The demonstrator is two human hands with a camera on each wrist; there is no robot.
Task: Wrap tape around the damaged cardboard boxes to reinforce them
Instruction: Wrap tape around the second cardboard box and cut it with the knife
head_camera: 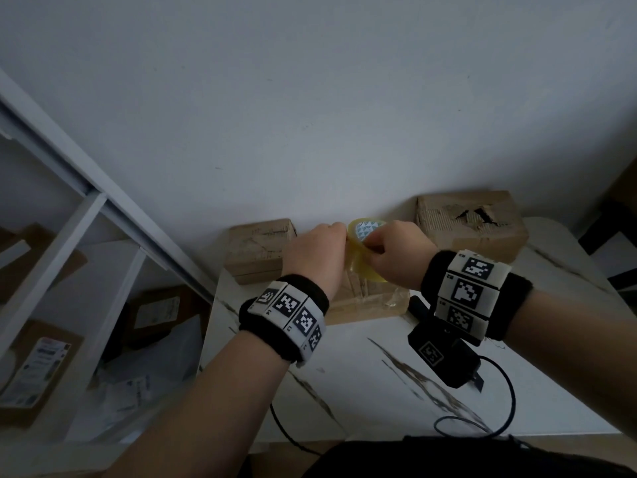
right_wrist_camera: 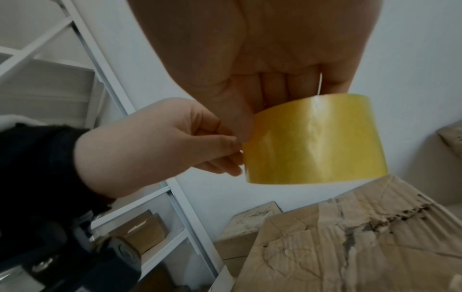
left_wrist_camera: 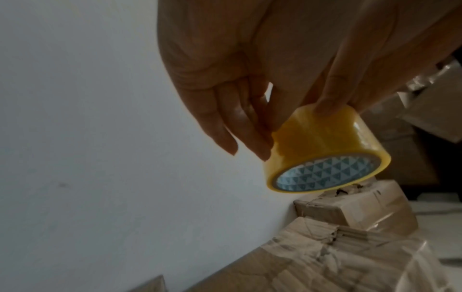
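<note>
A yellowish tape roll (head_camera: 362, 232) with a blue-and-white patterned core is held in the air by both hands. My right hand (head_camera: 386, 250) grips the roll (right_wrist_camera: 315, 142) from above. My left hand (head_camera: 324, 243) pinches the roll's left edge (right_wrist_camera: 160, 146); in the left wrist view its fingers (left_wrist_camera: 225, 128) lie against the roll (left_wrist_camera: 320, 146). Right below stands a crumpled cardboard box (head_camera: 365, 303) with clear tape over it (right_wrist_camera: 350, 247). A box with a torn hole (head_camera: 472, 225) stands at the back right, and another box (head_camera: 256, 250) at the back left.
The boxes stand on a white marbled table (head_camera: 344, 391) against a plain wall. A black device with a cable (head_camera: 444, 357) lies by my right wrist. A white shelf frame (head_camera: 86, 208) with parcels (head_camera: 38, 367) behind it fills the left.
</note>
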